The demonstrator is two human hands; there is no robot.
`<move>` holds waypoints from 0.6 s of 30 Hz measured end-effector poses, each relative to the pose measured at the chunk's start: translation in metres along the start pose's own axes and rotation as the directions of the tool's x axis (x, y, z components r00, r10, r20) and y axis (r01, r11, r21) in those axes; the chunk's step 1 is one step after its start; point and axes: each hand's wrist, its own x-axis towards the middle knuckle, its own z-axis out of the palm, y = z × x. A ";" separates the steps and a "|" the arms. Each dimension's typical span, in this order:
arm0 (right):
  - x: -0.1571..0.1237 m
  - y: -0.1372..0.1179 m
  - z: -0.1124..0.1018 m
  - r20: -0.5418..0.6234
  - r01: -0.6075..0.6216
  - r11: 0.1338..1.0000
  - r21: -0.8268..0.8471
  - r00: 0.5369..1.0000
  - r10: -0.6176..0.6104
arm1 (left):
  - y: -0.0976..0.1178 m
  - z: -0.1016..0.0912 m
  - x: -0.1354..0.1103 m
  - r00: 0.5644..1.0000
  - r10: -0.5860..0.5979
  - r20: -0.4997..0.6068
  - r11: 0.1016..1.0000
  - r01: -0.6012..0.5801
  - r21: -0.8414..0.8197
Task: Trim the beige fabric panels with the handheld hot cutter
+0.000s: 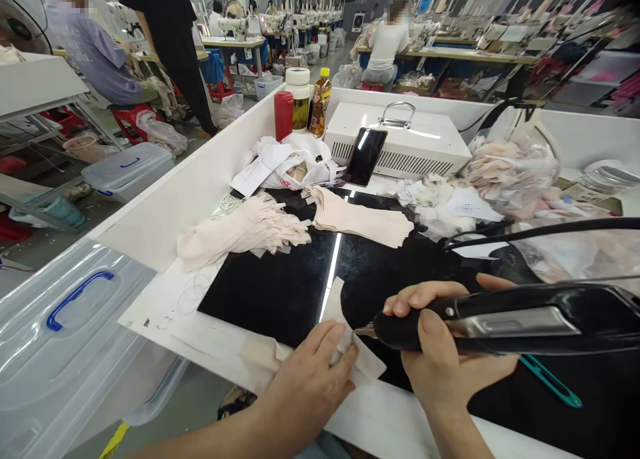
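Observation:
My right hand (440,352) is wrapped round the black handle of a tool (500,319) that reaches off to the right, its metal tip touching a pale beige fabric piece (345,349) at the front edge of the black work mat (280,279). My left hand (313,372) lies on that fabric piece with fingers stretched flat, pressing it down. Two stacks of the same beige fabric pieces (245,229) (360,219) lie further back on the mat.
A white machine box (405,142) with a phone (367,156) leaning on it stands at the back, beside a red flask (283,114), a jar and a bottle. Bags of fabric lie right. A clear bin (65,332) sits left. Other people work behind.

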 end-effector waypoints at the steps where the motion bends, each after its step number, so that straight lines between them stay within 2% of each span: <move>1: 0.000 0.000 -0.001 0.004 0.001 1.000 0.003 1.000 -0.001 | 0.000 -0.002 0.000 0.999 0.028 0.017 1.000 -0.028 0.012; 4: 0.000 -0.001 -0.004 0.007 0.007 1.000 0.006 1.000 -0.007 | -0.011 -0.007 0.007 0.992 0.108 0.072 0.994 -0.108 0.004; 8: 0.000 -0.001 -0.004 0.006 0.003 1.000 0.014 1.000 -0.003 | -0.049 -0.005 0.026 0.990 0.071 0.121 0.980 -0.047 -0.195; 12: -0.001 0.001 -0.005 0.001 -0.016 1.000 0.011 1.000 0.016 | -0.082 0.001 0.039 0.962 0.187 0.197 0.949 -0.125 -0.290; 18: -0.003 0.002 -0.006 0.010 -0.012 1.000 0.019 1.000 0.012 | -0.097 -0.002 0.040 0.958 0.225 0.178 0.935 -0.161 -0.315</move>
